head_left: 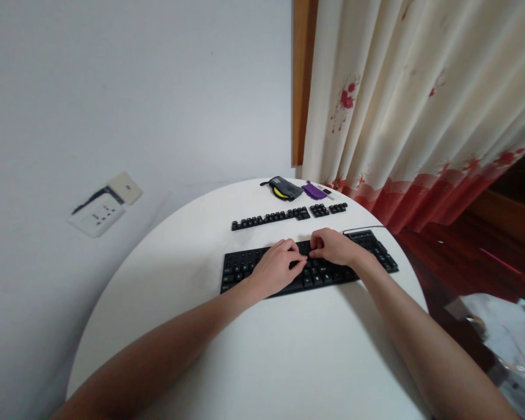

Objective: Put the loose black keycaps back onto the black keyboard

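A black keyboard (236, 271) lies on the white round table. My left hand (277, 265) rests over its middle, with thumb and fingertips drawn together close to the keys. Right beside it, my right hand (332, 245) is curled over the upper keys, its fingertips pinched near those of the left. Whatever is between the fingers of either hand is too small or hidden to make out. Behind the keyboard, loose black keycaps (262, 219) stand in a row, with a small block of keycaps (319, 210) and another short group (338, 207) to the right.
At the table's (170, 280) far edge lie a dark grey pouch (287, 188) with yellow showing, a purple cloth item (314, 191) and a small white object (332, 196). A cable (363, 227) runs off the keyboard's right. Wall, socket (100, 214) and curtain (376, 105) surround the table.
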The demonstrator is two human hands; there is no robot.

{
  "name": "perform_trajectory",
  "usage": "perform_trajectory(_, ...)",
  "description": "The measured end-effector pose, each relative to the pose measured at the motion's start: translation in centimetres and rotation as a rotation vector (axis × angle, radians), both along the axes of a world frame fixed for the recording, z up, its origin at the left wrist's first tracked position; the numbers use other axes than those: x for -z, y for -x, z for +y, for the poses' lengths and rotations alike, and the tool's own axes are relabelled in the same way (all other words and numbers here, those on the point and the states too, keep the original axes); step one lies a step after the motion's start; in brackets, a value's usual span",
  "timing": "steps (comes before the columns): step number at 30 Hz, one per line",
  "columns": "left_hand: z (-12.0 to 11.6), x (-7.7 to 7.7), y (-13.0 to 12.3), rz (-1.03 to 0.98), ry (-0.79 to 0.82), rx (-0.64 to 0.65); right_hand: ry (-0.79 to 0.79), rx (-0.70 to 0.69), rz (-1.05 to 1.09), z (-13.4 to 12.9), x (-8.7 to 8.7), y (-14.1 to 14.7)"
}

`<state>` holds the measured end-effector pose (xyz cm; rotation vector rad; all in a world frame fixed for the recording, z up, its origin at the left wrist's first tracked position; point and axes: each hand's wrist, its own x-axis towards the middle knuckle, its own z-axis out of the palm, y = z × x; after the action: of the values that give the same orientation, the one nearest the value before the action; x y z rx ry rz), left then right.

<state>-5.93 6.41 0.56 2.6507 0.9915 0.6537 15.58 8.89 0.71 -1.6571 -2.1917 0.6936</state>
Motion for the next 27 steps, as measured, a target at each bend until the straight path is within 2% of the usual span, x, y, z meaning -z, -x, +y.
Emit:
perform_trajectory(5, -0.2, -0.1, -0.1, -0.022, 0.002, -0.017, -0.073, -0.054, 0.117, 0.3, -0.1, -0.6)
perform_trajectory(8, -0.3, -0.2, -0.1, -0.03, 0.007, -0.017, -0.202, 0.077, 0.141, 0.7, -0.3, -0.7)
perform_trajectory(11, -0.4, -0.3, 0.0, 0.009, -0.009, 0.038, -0.272, 0.199, 0.137, 1.0, -0.1, -0.6)
perform_trajectory(18, -0.6, -0.6, 0.0, 0.117, -0.07, 0.089, -0.261, 0.181, 0.109, 0.7, 0.2, 0.1)
perform_trajectory(27, -0.5, -0.8, -0.3, 0.221, -0.142, 0.121, -0.275, 0.277, 0.099, 0.9, 0.2, -0.2)
